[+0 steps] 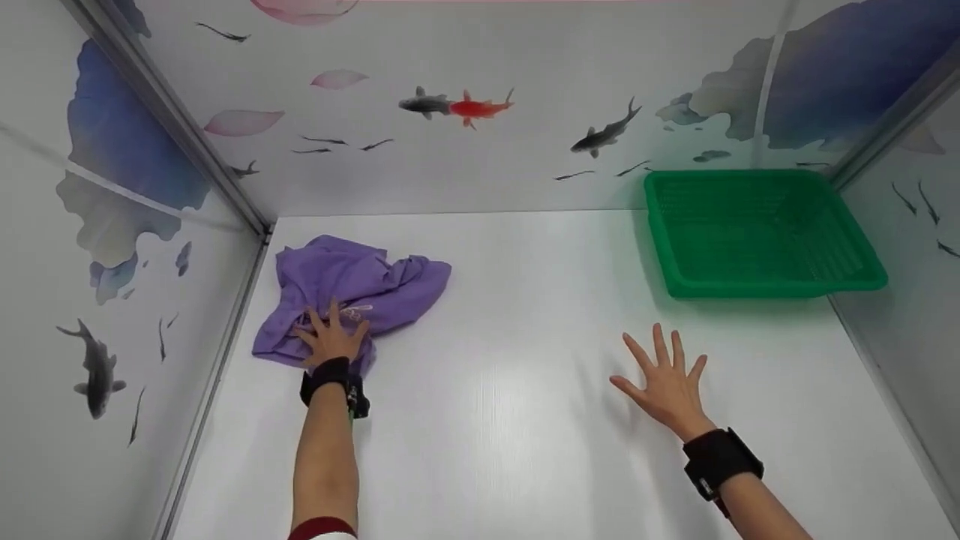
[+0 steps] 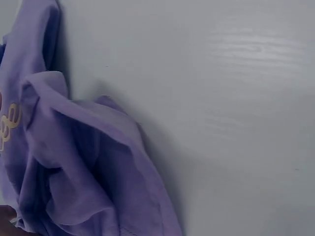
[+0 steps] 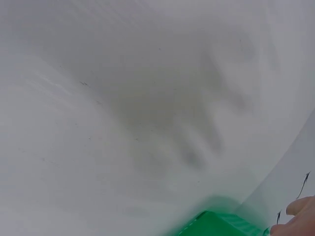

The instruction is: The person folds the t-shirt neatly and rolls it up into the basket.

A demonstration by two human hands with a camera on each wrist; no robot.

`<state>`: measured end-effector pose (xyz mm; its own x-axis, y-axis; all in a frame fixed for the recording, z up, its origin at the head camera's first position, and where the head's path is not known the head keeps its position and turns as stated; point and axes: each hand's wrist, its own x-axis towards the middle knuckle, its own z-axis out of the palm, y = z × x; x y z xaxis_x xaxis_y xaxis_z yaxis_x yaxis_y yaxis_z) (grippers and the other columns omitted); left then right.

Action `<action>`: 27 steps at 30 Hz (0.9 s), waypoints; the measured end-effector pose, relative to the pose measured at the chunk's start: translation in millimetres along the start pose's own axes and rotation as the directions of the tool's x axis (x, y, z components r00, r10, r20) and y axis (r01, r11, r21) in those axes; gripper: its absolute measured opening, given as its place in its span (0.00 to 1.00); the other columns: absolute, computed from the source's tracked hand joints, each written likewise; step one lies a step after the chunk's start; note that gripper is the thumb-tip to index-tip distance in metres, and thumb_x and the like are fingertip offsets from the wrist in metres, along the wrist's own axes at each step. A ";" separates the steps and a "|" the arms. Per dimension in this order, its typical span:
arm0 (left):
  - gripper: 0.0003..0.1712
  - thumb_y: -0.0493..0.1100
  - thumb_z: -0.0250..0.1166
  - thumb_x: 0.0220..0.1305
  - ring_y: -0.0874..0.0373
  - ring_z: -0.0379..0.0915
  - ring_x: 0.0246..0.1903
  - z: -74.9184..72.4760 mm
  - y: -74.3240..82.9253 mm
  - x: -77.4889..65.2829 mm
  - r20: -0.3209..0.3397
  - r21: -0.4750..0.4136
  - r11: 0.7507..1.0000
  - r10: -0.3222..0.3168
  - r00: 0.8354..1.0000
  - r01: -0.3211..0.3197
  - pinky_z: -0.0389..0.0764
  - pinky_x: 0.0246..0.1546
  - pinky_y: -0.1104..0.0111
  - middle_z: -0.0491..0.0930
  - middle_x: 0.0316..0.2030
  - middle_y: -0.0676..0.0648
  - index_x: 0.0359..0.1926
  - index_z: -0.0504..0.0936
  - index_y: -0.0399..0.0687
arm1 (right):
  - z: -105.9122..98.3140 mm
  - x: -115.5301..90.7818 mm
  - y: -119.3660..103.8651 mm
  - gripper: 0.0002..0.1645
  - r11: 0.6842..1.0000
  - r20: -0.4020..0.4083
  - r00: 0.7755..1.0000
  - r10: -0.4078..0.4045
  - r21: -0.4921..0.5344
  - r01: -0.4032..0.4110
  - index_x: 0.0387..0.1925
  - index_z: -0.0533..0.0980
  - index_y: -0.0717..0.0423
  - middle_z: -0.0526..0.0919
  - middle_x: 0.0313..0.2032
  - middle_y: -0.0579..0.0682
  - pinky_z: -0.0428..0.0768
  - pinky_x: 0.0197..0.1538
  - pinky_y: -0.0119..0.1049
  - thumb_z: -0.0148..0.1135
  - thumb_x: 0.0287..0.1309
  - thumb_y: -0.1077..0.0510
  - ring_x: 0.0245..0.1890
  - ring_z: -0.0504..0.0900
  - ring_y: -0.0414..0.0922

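A crumpled purple garment (image 1: 337, 266) with a small pale print lies at the left of the white tabletop. My left hand (image 1: 331, 343) rests on its near part, fingers spread over the fabric. Up close in the left wrist view, folds and a loose edge of the garment (image 2: 83, 157) show, with a sliver of the hand at the lower left. Over the right side of the tabletop, my right hand (image 1: 670, 390) is held with fingers spread and nothing in it. Its shadow falls on the white surface in the right wrist view, where fingertips (image 3: 298, 221) appear at the lower right corner.
A green plastic basket (image 1: 780, 288) stands at the back right, beyond my right hand. White panels printed with fish and petals enclose the tabletop (image 1: 487, 360) at the back (image 1: 525, 172), left (image 1: 37, 247) and right (image 1: 900, 300). Each wrist wears a black band.
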<state>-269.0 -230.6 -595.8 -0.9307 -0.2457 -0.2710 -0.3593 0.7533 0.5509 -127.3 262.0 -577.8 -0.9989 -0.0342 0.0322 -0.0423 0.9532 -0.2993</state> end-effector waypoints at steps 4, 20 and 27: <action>0.39 0.55 0.59 0.68 0.21 0.24 0.68 12.2 -7.3 -3.1 -0.020 0.020 1.000 0.024 1.000 -0.024 0.46 0.54 0.23 0.40 0.74 0.34 0.74 0.57 0.49 | -0.6 -5.1 2.0 0.45 1.000 0.005 1.000 0.006 0.012 -0.006 0.71 0.62 0.51 0.47 0.72 0.71 0.36 0.57 0.81 0.63 0.58 0.39 0.71 0.42 0.72; 0.19 0.40 0.72 0.57 0.22 0.55 0.59 87.0 26.8 -48.2 -0.272 0.152 0.905 0.424 0.864 -0.396 0.71 0.47 0.33 0.73 0.54 0.34 0.49 0.81 0.41 | 2.1 -18.4 13.2 0.44 0.999 -0.001 1.000 0.022 0.025 -0.022 0.71 0.62 0.52 0.48 0.72 0.71 0.37 0.57 0.81 0.64 0.58 0.40 0.70 0.43 0.72; 0.19 0.41 0.73 0.55 0.24 0.58 0.59 134.9 57.2 -90.9 -0.218 0.191 0.816 0.577 0.787 -0.545 0.72 0.46 0.34 0.74 0.54 0.38 0.48 0.82 0.47 | 4.7 -13.8 14.6 0.44 0.999 0.008 1.000 0.021 0.038 -0.021 0.71 0.61 0.52 0.47 0.72 0.71 0.37 0.57 0.81 0.63 0.59 0.40 0.71 0.42 0.72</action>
<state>-195.6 -82.8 -646.1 -0.9548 0.1082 0.2767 0.2276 0.8651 0.4469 -114.2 275.0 -587.1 -0.9997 -0.0168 0.0182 -0.0220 0.9415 -0.3362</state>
